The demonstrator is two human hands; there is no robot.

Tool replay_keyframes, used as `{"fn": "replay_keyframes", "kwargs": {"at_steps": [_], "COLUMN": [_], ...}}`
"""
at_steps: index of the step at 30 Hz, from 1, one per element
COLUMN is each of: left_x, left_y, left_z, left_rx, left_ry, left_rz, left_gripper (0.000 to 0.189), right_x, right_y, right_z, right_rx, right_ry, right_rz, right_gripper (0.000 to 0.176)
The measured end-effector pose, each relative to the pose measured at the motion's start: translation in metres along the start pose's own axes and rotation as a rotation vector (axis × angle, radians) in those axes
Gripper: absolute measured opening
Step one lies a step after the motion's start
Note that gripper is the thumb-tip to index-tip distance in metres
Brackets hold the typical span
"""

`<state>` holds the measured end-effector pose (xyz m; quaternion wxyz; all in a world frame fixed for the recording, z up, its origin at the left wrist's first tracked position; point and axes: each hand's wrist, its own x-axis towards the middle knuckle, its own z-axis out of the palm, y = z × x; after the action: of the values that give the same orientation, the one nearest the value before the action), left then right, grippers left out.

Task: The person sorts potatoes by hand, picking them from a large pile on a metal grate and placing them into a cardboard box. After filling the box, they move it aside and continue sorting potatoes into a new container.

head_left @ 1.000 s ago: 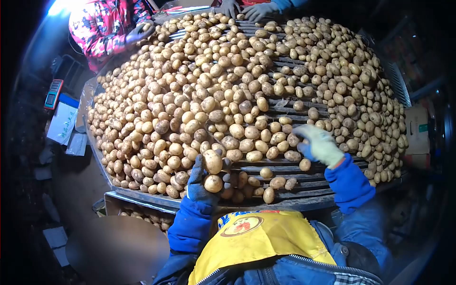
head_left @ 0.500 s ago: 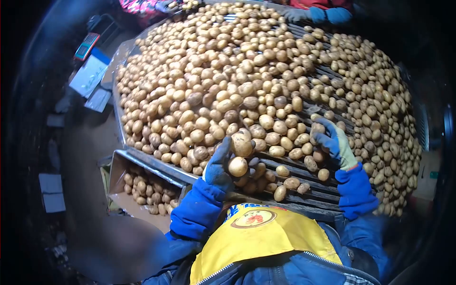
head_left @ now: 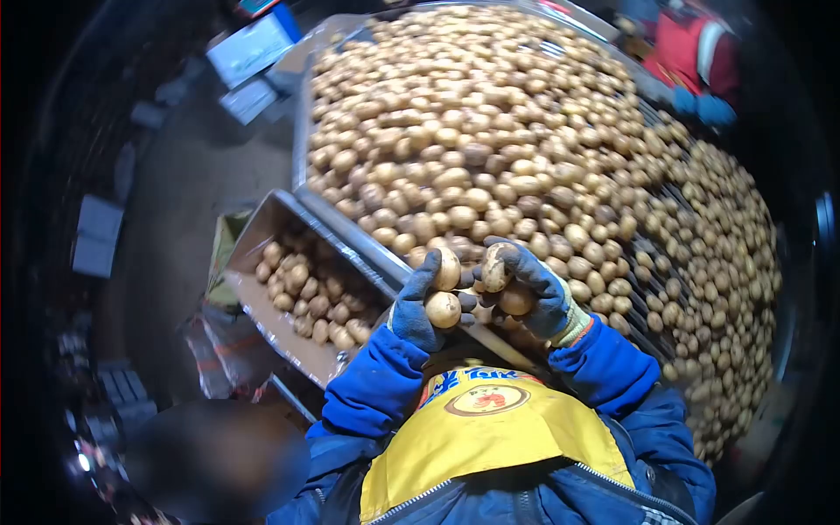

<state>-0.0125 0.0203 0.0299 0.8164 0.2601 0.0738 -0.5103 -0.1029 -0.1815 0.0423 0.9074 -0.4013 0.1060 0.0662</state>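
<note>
Two potatoes [head_left: 444,310] are gripped in my gloved left hand [head_left: 415,306], one above the other by the thumb. Close beside it, my gloved right hand [head_left: 544,293] curls around potatoes [head_left: 496,268] of its own, a pale one and a darker one below. Both hands are raised at the near edge of the sorting table, close to my yellow apron [head_left: 516,429]. A broad heap of potatoes [head_left: 455,122] covers the slatted table beyond them. To the left of my hands stands a cardboard box [head_left: 254,297] partly filled with potatoes.
A metal rim [head_left: 350,232] runs between the box and the heap. White boxes [head_left: 249,52] lie at the upper left. Across the table is another person in a red garment [head_left: 678,52] with blue gloves [head_left: 704,107]. Dark slats [head_left: 643,324] show between potatoes on the right.
My right hand has left the slats and come in beside my left, now holding potatoes. My view has turned left, bringing the cardboard box nearer the middle. The left hand still holds its potatoes.
</note>
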Motion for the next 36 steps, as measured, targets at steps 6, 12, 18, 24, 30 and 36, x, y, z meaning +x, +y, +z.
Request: {"fn": "replay_keyframes", "kwargs": {"at_steps": [6,12,18,24,30,36], "left_x": [-0.054,-0.149,-0.230,-0.293,-0.319,-0.234], "left_y": [0.043,0.087,0.067,0.025,-0.014,0.085], "left_z": [-0.050,-0.094,-0.152,-0.209,-0.324,-0.209], "left_rx": [0.015,0.147,0.028,-0.059,0.288,-0.227], "left_ry": [0.369,0.755,0.996,1.467,1.999,1.134], "left_rz": [0.627,1.067,1.208,1.182,1.004,1.412], "left_gripper": [0.034,0.037,0.064,0.066,0.078,0.050], "right_x": [0.070,0.102,0.117,0.121,0.124,0.126], "right_y": [0.037,0.048,0.076,0.094,0.095,0.095], "right_z": [0.057,0.118,0.110,0.094,0.093,0.089], "right_rx": [-0.549,-0.545,-1.555,-1.971,-1.928,-1.925], "right_ry": [-0.181,-0.278,-0.384,-0.495,-0.435,-0.447], "right_rz": [-0.071,0.125,-0.562,-0.653,-0.677,-0.652], "right_gripper": [0.052,0.069,0.059,0.060,0.050,0.051]}}
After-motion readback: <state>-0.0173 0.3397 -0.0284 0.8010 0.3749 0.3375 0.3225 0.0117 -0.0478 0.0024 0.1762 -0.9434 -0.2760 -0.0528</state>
